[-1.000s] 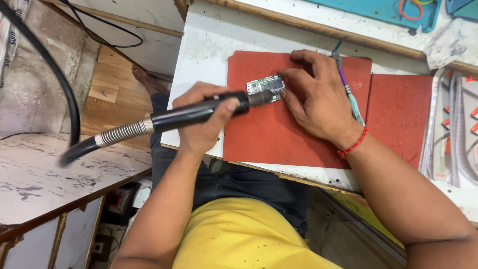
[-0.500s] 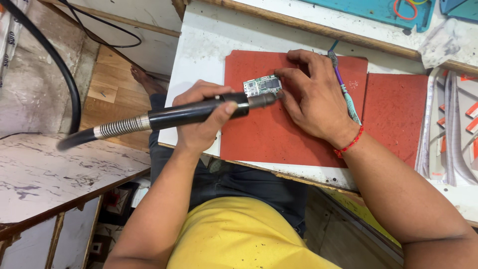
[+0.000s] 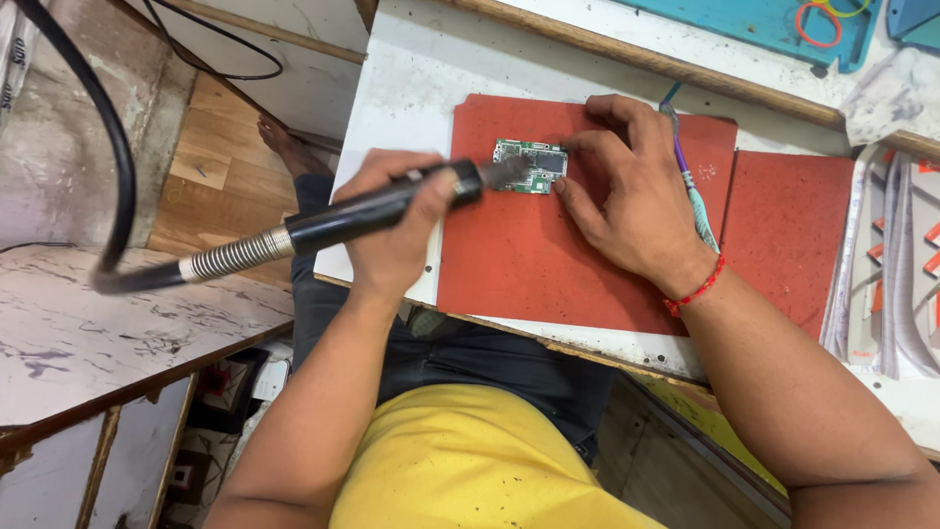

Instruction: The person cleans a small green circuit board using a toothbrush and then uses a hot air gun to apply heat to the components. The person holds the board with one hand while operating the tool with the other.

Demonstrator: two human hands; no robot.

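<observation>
A small green circuit board (image 3: 532, 164) lies on a red mat (image 3: 529, 255) on the white bench. My left hand (image 3: 397, 230) is closed around a black hot-air handle (image 3: 382, 208) whose metal nozzle points at the board's left side. A coiled metal spring and a thick black hose (image 3: 117, 176) run from the handle off to the left. My right hand (image 3: 627, 201) rests on the mat, its fingertips pressing on the board's right edge. A thin purple and teal tool (image 3: 688, 176) lies under or beside that hand. A red thread band circles my right wrist.
A second red mat (image 3: 783, 235) lies to the right. Clear plastic packets with red parts (image 3: 896, 264) are stacked at the far right. A teal tray (image 3: 774, 24) with rubber bands sits at the back. A marbled side table (image 3: 88, 323) stands low on the left.
The hot-air handle has shifted slightly, its nozzle staying at the board's left side. My right hand keeps its hold on the board.
</observation>
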